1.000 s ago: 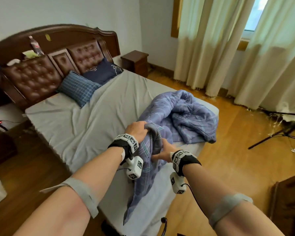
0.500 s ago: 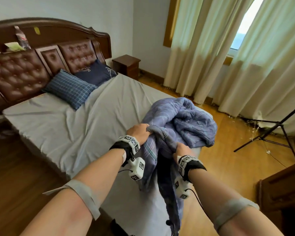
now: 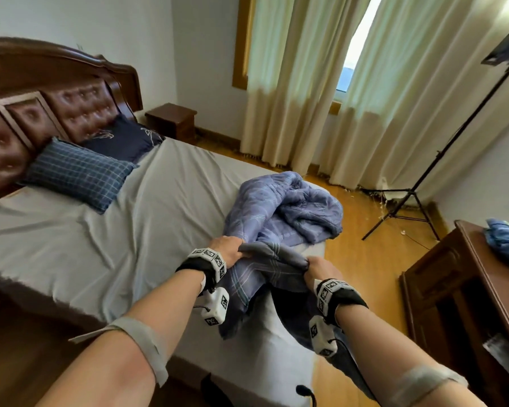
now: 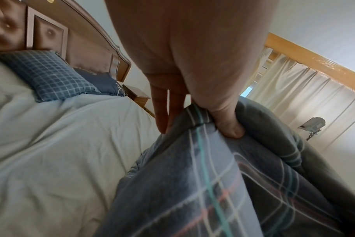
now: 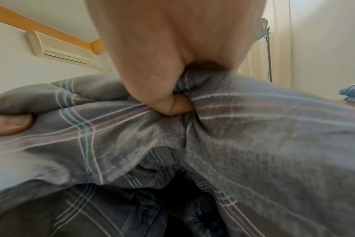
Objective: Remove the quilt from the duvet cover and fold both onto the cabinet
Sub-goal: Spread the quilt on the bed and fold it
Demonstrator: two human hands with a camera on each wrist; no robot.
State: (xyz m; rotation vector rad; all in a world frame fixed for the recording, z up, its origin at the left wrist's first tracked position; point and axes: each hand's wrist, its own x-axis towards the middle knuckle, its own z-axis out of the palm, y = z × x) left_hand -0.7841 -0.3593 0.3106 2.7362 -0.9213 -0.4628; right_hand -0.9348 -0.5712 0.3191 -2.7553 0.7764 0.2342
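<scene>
- Left hand point(image 3: 229, 251) and right hand point(image 3: 321, 267) each clench the cover point(image 3: 272, 259) edge, stretched between them
- Quilt point(image 3: 288, 207) bunched on the bed point(image 3: 100, 230); seemingly still partly inside
- Folding not begun; cabinet point(image 3: 482, 274) waits at right

2 pillows point(image 3: 80, 174), 2 hands point(image 3: 228, 250), 1 tripod point(image 3: 406, 201)

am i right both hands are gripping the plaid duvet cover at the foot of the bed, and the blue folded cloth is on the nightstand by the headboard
Not quite. The blue folded cloth lies on the cabinet at the right, as the head view shows, not on the nightstand. The rest holds: left hand and right hand both grip the duvet cover.
</scene>
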